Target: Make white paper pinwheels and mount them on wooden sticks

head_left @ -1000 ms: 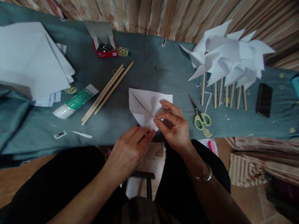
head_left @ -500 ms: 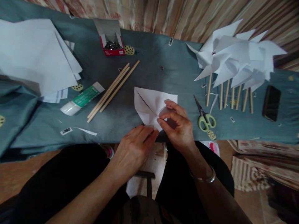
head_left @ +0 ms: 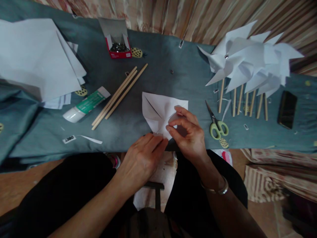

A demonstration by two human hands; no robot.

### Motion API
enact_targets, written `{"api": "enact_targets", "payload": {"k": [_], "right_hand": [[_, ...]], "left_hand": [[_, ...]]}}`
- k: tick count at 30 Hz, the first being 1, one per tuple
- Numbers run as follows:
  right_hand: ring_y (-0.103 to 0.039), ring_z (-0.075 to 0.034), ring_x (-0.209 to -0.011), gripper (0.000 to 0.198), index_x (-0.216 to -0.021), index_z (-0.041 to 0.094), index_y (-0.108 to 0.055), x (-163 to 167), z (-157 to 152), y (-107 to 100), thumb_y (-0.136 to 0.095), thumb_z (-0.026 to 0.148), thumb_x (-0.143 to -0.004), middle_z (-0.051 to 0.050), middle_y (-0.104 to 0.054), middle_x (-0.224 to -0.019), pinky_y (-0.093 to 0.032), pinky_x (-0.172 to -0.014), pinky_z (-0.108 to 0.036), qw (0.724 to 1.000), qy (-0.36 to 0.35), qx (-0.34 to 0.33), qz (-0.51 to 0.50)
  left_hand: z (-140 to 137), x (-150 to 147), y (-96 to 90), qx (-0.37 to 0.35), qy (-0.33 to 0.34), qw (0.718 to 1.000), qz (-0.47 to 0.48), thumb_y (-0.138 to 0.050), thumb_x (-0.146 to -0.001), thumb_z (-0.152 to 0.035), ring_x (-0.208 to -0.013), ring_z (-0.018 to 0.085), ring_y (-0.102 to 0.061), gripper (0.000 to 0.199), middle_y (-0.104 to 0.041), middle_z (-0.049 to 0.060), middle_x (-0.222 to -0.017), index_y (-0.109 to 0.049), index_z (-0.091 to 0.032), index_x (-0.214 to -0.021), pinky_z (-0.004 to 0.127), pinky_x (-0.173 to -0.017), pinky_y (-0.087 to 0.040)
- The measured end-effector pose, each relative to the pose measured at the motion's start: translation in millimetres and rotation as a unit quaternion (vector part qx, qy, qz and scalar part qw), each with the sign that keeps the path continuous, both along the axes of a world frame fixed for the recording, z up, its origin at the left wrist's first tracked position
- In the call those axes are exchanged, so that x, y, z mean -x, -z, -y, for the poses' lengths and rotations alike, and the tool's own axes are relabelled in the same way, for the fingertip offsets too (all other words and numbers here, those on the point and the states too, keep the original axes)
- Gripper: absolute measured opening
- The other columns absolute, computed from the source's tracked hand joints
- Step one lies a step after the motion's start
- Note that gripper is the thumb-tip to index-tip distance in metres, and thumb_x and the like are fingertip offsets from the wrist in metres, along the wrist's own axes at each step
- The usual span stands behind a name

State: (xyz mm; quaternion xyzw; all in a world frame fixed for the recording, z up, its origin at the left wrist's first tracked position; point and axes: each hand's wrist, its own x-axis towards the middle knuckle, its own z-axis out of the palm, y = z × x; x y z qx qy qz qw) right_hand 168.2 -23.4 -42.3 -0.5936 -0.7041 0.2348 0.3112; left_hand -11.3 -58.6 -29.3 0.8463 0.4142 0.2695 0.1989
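A white paper square (head_left: pixel 155 110) with slits cut in from its corners lies near the front edge of the table. My left hand (head_left: pixel 146 153) grips its near edge between thumb and fingers. My right hand (head_left: pixel 189 132) pinches a folded-in part of the paper close to its middle, thumb against index finger. The fingers hide the right and near parts of the sheet. To the right lie scissors (head_left: pixel 216 122) with green handles, blades pointing away. Several finished paper pinwheels (head_left: pixel 247 59) on wooden sticks lie overlapped at the back right.
Left of the paper are wooden sticks (head_left: pixel 127 92), a glue tube (head_left: pixel 86 104) and a stack of white paper (head_left: pixel 42 59). An open red box (head_left: pixel 120 49) of small metal pins stands behind, a single pin (head_left: pixel 171 71) lying apart. A phone (head_left: pixel 287 109) lies far right.
Both hands keep nearly the same hold on the paper. The view has shifted very slightly; nothing else has visibly moved.
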Motion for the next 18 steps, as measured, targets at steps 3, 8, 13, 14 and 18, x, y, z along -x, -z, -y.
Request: {"api": "enact_targets", "payload": {"k": [3, 8, 13, 14, 18], "right_hand": [[-0.058, -0.025, -0.117, 0.003, -0.083, 0.026, -0.067, 0.0, 0.5, -0.1, -0.068, 0.024, -0.082, -0.004, -0.058, -0.132, -0.047, -0.104, -0.051, 1.000, -0.001, -0.002, 0.002], [-0.058, -0.026, -0.118, 0.001, -0.082, 0.025, -0.068, -0.5, 0.7, 1.0, -0.068, 0.024, -0.082, -0.005, -0.059, -0.132, -0.047, -0.103, -0.050, 1.000, -0.005, -0.009, -0.003], [-0.057, -0.025, -0.118, 0.001, -0.082, 0.025, -0.069, -1.1, 0.5, 2.4, -0.069, 0.024, -0.082, -0.004, -0.059, -0.132, -0.047, -0.103, -0.048, 1.000, -0.009, -0.015, -0.009], [-0.057, -0.025, -0.118, 0.002, -0.082, 0.026, -0.069, -1.2, 0.7, 2.6, -0.069, 0.024, -0.082, -0.004, -0.059, -0.132, -0.047, -0.103, -0.048, 1.000, -0.009, -0.015, -0.009], [-0.057, -0.025, -0.118, 0.004, -0.084, 0.026, -0.069, -1.7, 2.1, 3.3, -0.066, 0.023, -0.083, -0.002, -0.058, -0.133, -0.046, -0.104, -0.048, 1.000, -0.015, -0.016, -0.005]], "left_hand": [[0.3, 0.3, 0.1, -0.001, 0.003, 1.000, 0.005, -0.052, -0.092, -0.010, -0.086, 0.021, -0.063, 0.019, -0.068, 0.011, -0.097, -0.063, -0.007, -0.107, 0.036, -0.075, -0.058], [0.6, 0.2, -0.8, 0.005, 0.005, 1.000, 0.007, -0.052, -0.092, -0.010, -0.086, 0.022, -0.063, 0.018, -0.067, 0.012, -0.096, -0.064, -0.005, -0.105, 0.037, -0.074, -0.058], [0.2, -0.8, -0.1, 0.003, 0.003, 1.000, 0.007, -0.052, -0.091, -0.010, -0.083, 0.022, -0.063, 0.018, -0.068, 0.011, -0.095, -0.065, -0.006, -0.104, 0.036, -0.072, -0.058], [0.1, -0.9, 0.1, 0.003, 0.002, 1.000, 0.008, -0.052, -0.091, -0.010, -0.084, 0.022, -0.063, 0.018, -0.068, 0.011, -0.095, -0.065, -0.006, -0.104, 0.037, -0.072, -0.058], [-0.7, -1.0, 0.0, 0.004, 0.004, 1.000, 0.012, -0.053, -0.090, -0.008, -0.083, 0.022, -0.062, 0.018, -0.068, 0.012, -0.095, -0.065, -0.005, -0.103, 0.037, -0.072, -0.058]]}}
